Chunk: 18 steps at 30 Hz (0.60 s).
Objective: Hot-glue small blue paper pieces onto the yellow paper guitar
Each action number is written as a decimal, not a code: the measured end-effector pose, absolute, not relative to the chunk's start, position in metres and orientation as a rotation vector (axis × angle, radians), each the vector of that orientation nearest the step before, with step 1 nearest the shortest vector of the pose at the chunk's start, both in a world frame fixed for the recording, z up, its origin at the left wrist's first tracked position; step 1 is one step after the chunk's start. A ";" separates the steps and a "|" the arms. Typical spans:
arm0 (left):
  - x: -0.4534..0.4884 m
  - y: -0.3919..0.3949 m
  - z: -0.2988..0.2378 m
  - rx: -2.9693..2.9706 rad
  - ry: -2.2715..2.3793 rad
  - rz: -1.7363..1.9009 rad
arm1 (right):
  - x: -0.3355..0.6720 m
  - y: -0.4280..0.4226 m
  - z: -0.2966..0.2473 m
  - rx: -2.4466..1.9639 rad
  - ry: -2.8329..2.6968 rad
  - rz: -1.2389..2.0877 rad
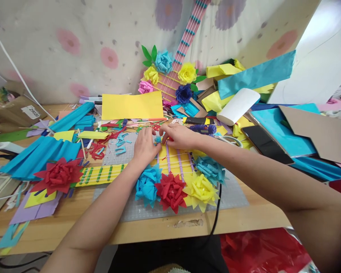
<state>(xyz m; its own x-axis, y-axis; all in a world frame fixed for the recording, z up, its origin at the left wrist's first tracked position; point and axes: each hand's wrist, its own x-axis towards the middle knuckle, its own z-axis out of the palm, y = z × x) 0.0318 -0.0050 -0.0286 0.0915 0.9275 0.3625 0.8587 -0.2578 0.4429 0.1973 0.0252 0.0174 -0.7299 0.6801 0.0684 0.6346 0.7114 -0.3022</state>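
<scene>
Both hands meet over the upper edge of a yellow paper guitar (174, 156) lying on a grey cutting mat (230, 195). Between their fingertips is a small blue crepe paper piece (158, 139), mostly covered. My left hand (146, 146) has its fingers curled and its thumb against the piece. From the other side, my right hand (179, 135) pinches at it with bent fingers. Along the guitar's near edge sit a blue paper flower (148, 185), a red one (171, 192) and a yellow one (201, 190). Another blue flower (210, 169) lies under my right forearm.
A pink paper guitar (187, 41) with flowers leans on the wall behind. A blue glue gun (203, 129), scissors (230, 140) and a phone (267, 145) lie to the right. Blue crepe paper (45, 155) and a red flower (59, 175) are at left. A black cable (217, 208) hangs over the table's front edge.
</scene>
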 end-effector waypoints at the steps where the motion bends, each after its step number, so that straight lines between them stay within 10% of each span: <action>1: 0.032 -0.005 -0.029 2.229 1.838 0.894 | 0.197 0.026 0.016 -1.069 -2.742 0.372; 18: 0.027 -0.005 -0.017 2.179 1.780 0.874 | 0.200 0.035 0.015 -1.069 -2.706 0.453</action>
<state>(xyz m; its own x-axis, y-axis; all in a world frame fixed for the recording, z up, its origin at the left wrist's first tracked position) 0.0270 -0.0051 -0.0171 0.1028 0.9427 0.3175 0.8275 -0.2582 0.4987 0.1997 0.0355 0.0154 -0.7197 0.6908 0.0697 0.6305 0.6923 -0.3509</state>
